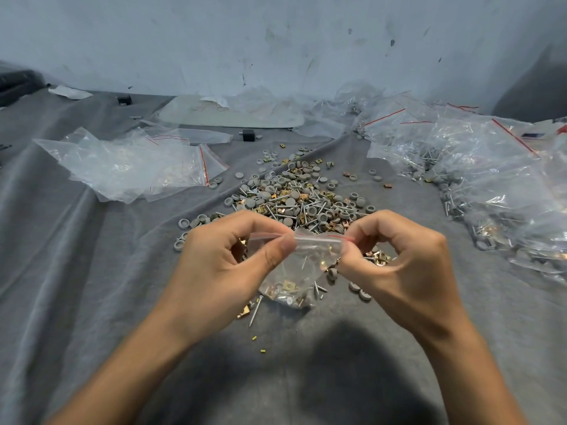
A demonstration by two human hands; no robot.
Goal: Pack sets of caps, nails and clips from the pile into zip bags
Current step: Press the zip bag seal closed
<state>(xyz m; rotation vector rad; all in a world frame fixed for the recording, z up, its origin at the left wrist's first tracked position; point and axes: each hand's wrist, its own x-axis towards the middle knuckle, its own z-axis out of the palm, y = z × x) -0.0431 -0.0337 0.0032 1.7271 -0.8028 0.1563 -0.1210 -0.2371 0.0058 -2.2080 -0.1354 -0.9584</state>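
Note:
A small clear zip bag (pixel 302 265) with a red line along its top hangs between both hands, holding nails, brass clips and a grey cap at its bottom. My left hand (pixel 227 265) pinches the left part of the zip strip between thumb and fingers. My right hand (pixel 399 262) pinches the right end of the strip. Just beyond the hands lies the pile (pixel 294 197) of grey caps, nails and brass clips on the grey cloth (pixel 92 286). A few loose caps (pixel 359 289) and a nail (pixel 255 311) lie under the bag.
Empty clear zip bags (pixel 129 164) lie at the left. A heap of filled bags (pixel 491 179) is spread along the right side. More plastic and a flat sheet (pixel 233 115) sit against the back wall. A small black block (pixel 248 134) stands behind the pile.

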